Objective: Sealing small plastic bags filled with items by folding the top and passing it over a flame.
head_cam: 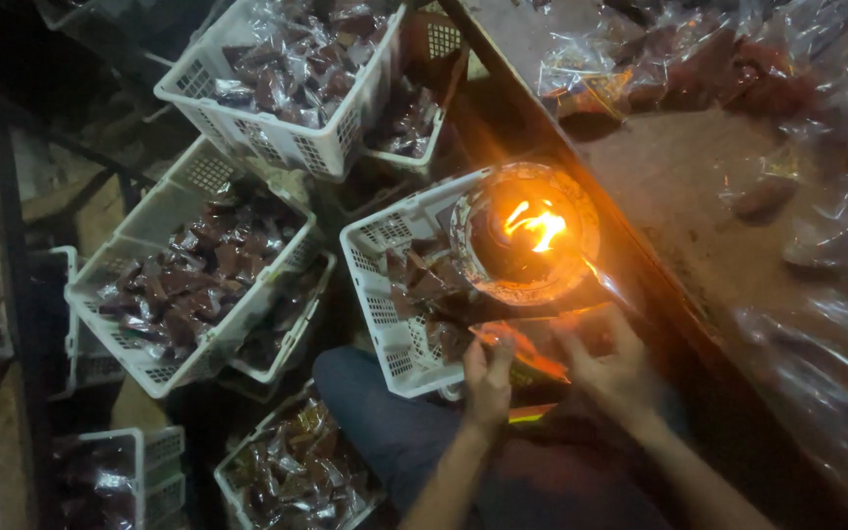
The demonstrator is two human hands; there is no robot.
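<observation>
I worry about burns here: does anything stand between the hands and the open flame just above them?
No visible barrier. The left hand and right hand hold a clear plastic packet just below the burning lamp, which sits over the white basket. Only its round rim surrounds the flame; the flame's top is open.

Two bare forearms rise from 6 o'clock, sleeveless as far as the frame shows. The left hand point(488, 381) and right hand point(612, 365) wear no gloves; rings or a watch cannot be made out in the dim, blurred light. At 7 o'clock a knee point(370, 388) shows in dark blue trousers, plain cloth.
</observation>
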